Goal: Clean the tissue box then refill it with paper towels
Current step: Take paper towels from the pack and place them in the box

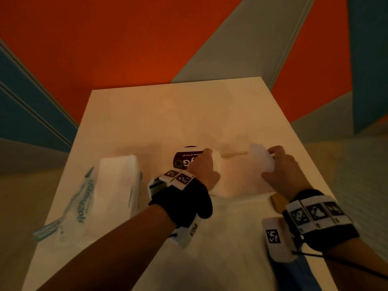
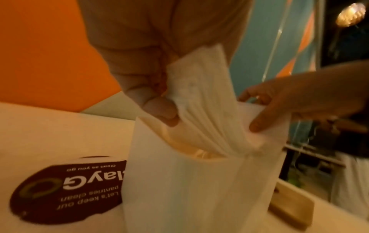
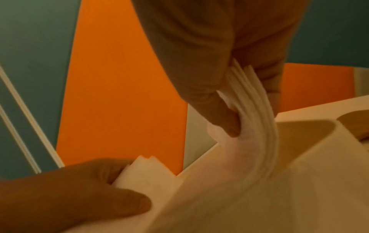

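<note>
We are seeing soft, matt paper in the towels (image 2: 207,100), their layered edges fanning between our hands. The box (image 2: 179,189) beneath them is looking smooth, matt and white. By our right wrist a lid (image 2: 289,209) is showing pale wood. Left of our left hand, a pack (image 1: 88,196) is glinting like glossy plastic film.

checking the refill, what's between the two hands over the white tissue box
A bent stack of white paper towels spans from left hand to right hand, sagging into the white tissue box; left wrist view.
</note>
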`<action>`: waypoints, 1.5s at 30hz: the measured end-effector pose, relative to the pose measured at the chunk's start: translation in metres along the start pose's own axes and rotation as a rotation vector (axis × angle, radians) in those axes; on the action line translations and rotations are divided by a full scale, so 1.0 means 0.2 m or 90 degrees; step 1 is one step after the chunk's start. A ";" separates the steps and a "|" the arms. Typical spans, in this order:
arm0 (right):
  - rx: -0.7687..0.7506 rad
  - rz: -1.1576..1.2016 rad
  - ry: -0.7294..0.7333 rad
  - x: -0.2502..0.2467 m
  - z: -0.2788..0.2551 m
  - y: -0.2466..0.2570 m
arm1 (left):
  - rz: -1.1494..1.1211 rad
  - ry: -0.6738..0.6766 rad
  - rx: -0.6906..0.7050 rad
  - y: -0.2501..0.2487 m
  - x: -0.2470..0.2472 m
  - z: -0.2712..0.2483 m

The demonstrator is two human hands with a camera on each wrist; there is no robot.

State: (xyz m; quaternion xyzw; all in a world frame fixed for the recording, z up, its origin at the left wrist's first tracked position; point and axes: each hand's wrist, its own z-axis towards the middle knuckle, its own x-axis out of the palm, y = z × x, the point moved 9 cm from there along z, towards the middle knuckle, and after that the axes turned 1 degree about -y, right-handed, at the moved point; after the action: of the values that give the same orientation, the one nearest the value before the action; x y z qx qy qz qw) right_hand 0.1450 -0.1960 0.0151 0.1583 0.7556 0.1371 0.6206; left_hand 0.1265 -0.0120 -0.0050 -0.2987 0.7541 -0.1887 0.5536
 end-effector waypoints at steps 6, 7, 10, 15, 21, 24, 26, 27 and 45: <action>-0.104 -0.175 0.028 0.07 0.02 0.08 | 0.316 -0.009 0.086 -0.09 0.11 0.09; -0.118 -0.193 0.033 0.09 0.03 0.09 | 0.359 -0.018 0.101 -0.10 0.12 0.10; -0.163 -0.252 0.068 0.17 0.04 0.09 | 0.429 -0.019 0.100 -0.09 0.15 0.13; -0.214 -0.508 0.090 0.25 0.08 0.08 | 0.508 0.015 0.117 -0.08 0.21 0.13; -0.256 -0.621 0.137 0.32 0.11 0.09 | 0.562 0.108 0.118 -0.05 0.28 0.15; -0.265 -0.656 0.152 0.34 0.12 0.09 | 0.510 0.073 0.126 -0.07 0.24 0.11; -0.266 -0.663 0.165 0.34 0.12 0.08 | 0.366 -0.011 0.138 -0.08 0.15 0.06; -0.260 -0.660 0.176 0.34 0.12 0.08 | 0.257 -0.065 0.147 -0.08 0.08 0.02; -0.639 -0.136 0.340 0.79 -0.62 1.10 | -0.098 -0.231 -0.387 1.32 -0.45 -0.41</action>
State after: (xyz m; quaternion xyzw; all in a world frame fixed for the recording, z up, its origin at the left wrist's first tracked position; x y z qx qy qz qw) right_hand 0.0107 0.0684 -0.0127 -0.2723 0.7405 0.4506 0.4177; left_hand 0.0045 0.2423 -0.0767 -0.5341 0.6406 0.0589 0.5485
